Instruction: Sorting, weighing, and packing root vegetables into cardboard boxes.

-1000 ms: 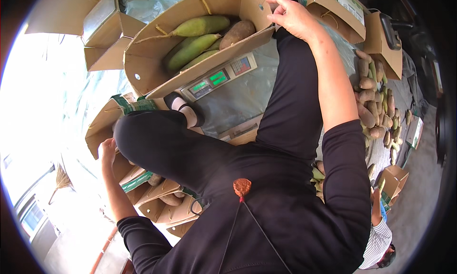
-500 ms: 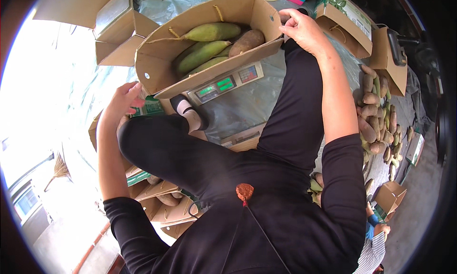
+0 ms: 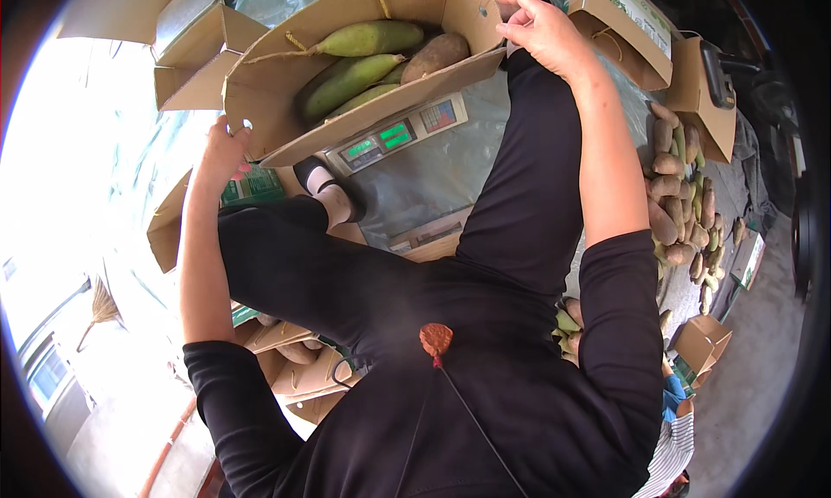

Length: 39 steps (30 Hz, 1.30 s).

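An open cardboard box (image 3: 346, 130) with yellow cord loops rests on a digital scale (image 3: 402, 136) with green lit displays. Inside lie several long pale-green root vegetables (image 3: 368, 38) and a brown, earthy-looking root (image 3: 436, 57). My left hand (image 3: 227, 151) is closed at the box's left end, fingertips pinching its edge near a punched hole. At the opposite end, the thumb and fingers of my right hand (image 3: 541, 35) pinch the upper corner. Both palms face inward toward the box, which sits beyond my spread knees.
Several brown and green roots (image 3: 679, 195) lie heaped on the right. Other open cartons (image 3: 628, 43) stand at the far right and far left (image 3: 195, 56). A broom head (image 3: 103, 303) shows at the left. At lower right another person's striped sleeve (image 3: 673, 450) appears.
My left hand has closed onto the box's left edge; its fingers were looser and lower before. My right hand keeps its pinch. The whole view has shifted slightly.
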Motion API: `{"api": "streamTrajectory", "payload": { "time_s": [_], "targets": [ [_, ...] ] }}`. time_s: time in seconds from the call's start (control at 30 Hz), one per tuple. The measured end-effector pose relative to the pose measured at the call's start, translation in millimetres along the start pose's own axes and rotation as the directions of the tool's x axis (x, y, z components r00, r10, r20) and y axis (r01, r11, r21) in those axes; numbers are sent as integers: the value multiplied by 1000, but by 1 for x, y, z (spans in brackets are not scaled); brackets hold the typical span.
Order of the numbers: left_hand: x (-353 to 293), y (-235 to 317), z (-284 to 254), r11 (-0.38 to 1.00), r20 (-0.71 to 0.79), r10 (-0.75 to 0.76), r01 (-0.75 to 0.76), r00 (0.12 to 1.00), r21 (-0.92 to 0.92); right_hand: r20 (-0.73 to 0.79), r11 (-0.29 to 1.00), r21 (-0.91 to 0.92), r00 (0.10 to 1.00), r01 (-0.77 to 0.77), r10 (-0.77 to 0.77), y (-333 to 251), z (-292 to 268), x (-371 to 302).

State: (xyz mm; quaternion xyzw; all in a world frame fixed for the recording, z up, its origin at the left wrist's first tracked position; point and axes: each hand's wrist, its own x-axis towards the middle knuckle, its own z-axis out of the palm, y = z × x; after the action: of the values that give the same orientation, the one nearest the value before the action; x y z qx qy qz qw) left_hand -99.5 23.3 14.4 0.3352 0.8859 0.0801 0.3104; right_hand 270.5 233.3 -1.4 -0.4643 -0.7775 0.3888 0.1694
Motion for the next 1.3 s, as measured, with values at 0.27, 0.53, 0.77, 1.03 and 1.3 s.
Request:
{"api": "streamTrajectory", "payload": {
  "time_s": [0.27, 0.53, 0.77, 1.03, 1.3],
  "targets": [
    [3, 3, 0, 995, 5, 31, -31, 1000, 99, 21, 999, 45, 1000, -24, 23, 7, 1, 1],
    [8, -4, 5, 986, -109, 136, -123, 985, 113, 17, 999, 22, 999, -30, 30, 0, 0, 1],
    [9, -8, 4, 995, -56, 100, -100, 993, -1, 6, 1000, -7, 1000, -17, 17, 2, 1, 1],
    [16, -13, 4, 997, 12, 60, -59, 998, -49, 33, 997, 72, 999, -38, 36, 12, 1, 4],
    [19, -12, 4, 993, 19, 32, -29, 999, -115, 17, 999, 41, 999, -34, 33, 8, 3, 9]
  ]
}}
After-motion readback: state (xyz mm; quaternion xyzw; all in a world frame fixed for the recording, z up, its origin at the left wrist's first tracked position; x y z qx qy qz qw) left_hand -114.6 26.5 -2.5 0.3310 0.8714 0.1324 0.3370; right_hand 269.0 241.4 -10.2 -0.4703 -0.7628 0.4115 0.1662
